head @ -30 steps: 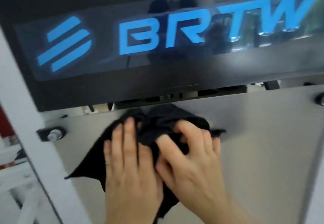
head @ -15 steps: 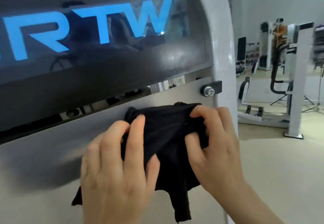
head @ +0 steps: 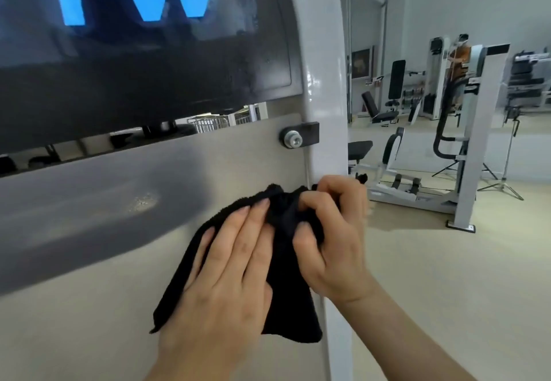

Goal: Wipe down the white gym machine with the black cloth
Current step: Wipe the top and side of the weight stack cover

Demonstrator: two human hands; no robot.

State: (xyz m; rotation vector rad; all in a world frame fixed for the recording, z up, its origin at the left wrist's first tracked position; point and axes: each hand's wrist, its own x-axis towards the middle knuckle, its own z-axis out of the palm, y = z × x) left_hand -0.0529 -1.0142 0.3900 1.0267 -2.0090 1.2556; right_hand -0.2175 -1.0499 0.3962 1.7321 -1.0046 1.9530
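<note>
Against the grey panel (head: 119,261) at the rounded right edge of the white gym machine (head: 325,82), below a glossy plate (head: 149,82) lettered "TW" in blue, the fuzzy black cloth (head: 286,291) is being pressed by flat fingers of the left hand (head: 226,276) and gripped by curled fingers of the right hand (head: 331,237), open floor (head: 447,291) lying rightward.

Blue letters "TW" stand on the dark panel (head: 149,76).

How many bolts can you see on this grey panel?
1. The bolt sits in a black bracket at the panel's upper right corner, above the right hand. Others may be out of frame or behind the black cloth.
</note>
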